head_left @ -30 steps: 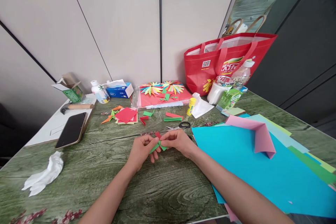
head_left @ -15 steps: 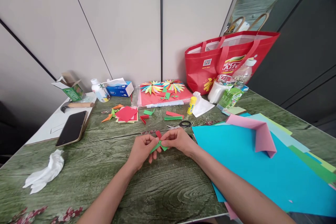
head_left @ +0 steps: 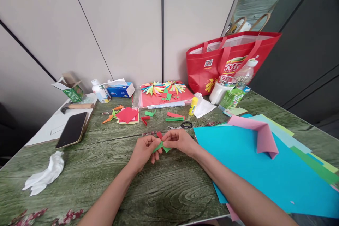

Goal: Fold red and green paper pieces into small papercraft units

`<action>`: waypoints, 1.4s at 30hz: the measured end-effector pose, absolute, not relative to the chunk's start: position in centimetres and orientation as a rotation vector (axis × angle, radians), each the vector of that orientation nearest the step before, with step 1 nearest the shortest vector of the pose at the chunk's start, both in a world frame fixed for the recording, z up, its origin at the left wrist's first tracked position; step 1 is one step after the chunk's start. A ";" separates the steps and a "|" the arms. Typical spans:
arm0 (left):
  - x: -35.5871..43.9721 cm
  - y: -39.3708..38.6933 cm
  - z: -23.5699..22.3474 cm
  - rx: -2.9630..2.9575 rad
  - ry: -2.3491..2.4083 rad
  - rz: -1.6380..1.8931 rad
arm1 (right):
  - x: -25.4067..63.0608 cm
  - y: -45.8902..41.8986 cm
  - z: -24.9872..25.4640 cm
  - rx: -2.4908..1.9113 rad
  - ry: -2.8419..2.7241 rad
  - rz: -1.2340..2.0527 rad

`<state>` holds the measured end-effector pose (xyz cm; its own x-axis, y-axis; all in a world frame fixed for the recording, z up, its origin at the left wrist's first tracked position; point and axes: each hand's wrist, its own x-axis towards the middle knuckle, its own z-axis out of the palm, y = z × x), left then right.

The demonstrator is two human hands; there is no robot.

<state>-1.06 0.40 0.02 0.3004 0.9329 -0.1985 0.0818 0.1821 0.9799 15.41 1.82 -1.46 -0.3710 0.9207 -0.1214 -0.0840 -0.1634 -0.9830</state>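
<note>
Between both hands, just above the tabletop, is a small piece of folded green and red paper strips (head_left: 166, 148). My left hand (head_left: 144, 151) pinches its left side with thumb and fingers. From the other side my right hand (head_left: 181, 141) closes thumb and forefinger on it, the fingertips of the two hands almost meeting. A red end sticks up between them, and green ends point down. Parts of the folds are hidden by my fingers. Beyond my right hand lie scissors (head_left: 182, 125) with black handles, and flat red and green paper strips (head_left: 175, 118).
Blue paper sheets (head_left: 238, 162) with a folded pink piece (head_left: 266, 139) cover the right side. A glue stick (head_left: 193, 106) stands behind the scissors. Red squares (head_left: 127, 114) lie back left, a phone (head_left: 72, 130) and crumpled tissue (head_left: 46, 173) farther left. A red bag (head_left: 203, 69) stands behind.
</note>
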 end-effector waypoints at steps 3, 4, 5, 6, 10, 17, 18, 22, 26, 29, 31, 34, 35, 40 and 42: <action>-1.0 0.5 0.0 1.187 1.091 0.818 | 15.4 1.9 -1.6 -1.053 -1.303 1.634; -1.0 0.5 0.0 1.176 1.092 0.816 | 15.4 1.9 -1.6 -1.058 -1.303 1.629; -1.0 0.6 0.0 1.174 1.097 0.812 | 15.3 1.9 -1.6 -1.060 -1.306 1.621; -1.0 0.6 0.1 1.185 1.105 0.806 | 15.3 1.9 -1.6 -1.062 -1.312 1.612; -1.1 0.4 0.2 1.288 1.157 0.767 | 15.2 1.7 -1.4 -1.053 -1.370 1.580; -1.2 0.3 0.3 1.375 1.157 0.782 | 14.7 1.2 -1.1 -1.048 -1.378 1.509; -1.3 0.4 0.3 1.368 1.154 0.783 | 14.6 1.2 -1.1 -1.048 -1.370 1.515; -1.3 0.5 0.2 1.365 1.120 0.757 | 14.5 1.2 -1.0 -1.047 -1.410 1.538; -1.2 0.6 -0.1 1.390 1.129 0.783 | 14.6 1.4 -1.2 -1.066 -1.393 1.528; -1.0 0.5 -0.3 1.438 1.116 0.853 | 14.8 1.7 -1.3 -1.120 -1.281 1.523; -0.9 0.5 -0.4 1.437 1.099 0.902 | 15.1 1.9 -1.4 -1.172 -1.193 1.525; -0.9 0.5 -0.4 1.459 1.084 0.936 | 15.4 2.2 -1.5 -1.184 -1.079 1.589; -1.0 0.6 -0.5 1.475 1.087 0.947 | 15.5 2.2 -1.5 -1.166 -1.053 1.620; -1.2 0.8 -0.3 1.498 1.078 1.047 | 15.5 2.3 -1.7 -1.091 -1.018 1.702; -1.3 0.8 -0.2 1.508 1.056 1.067 | 15.5 2.3 -1.7 -1.078 -1.013 1.707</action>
<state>-1.26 0.84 -0.20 0.2390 0.9633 0.1220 0.1125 -0.1523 0.9819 15.47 2.28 -1.67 -0.2625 0.9339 -0.2429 -0.2337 -0.3057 -0.9230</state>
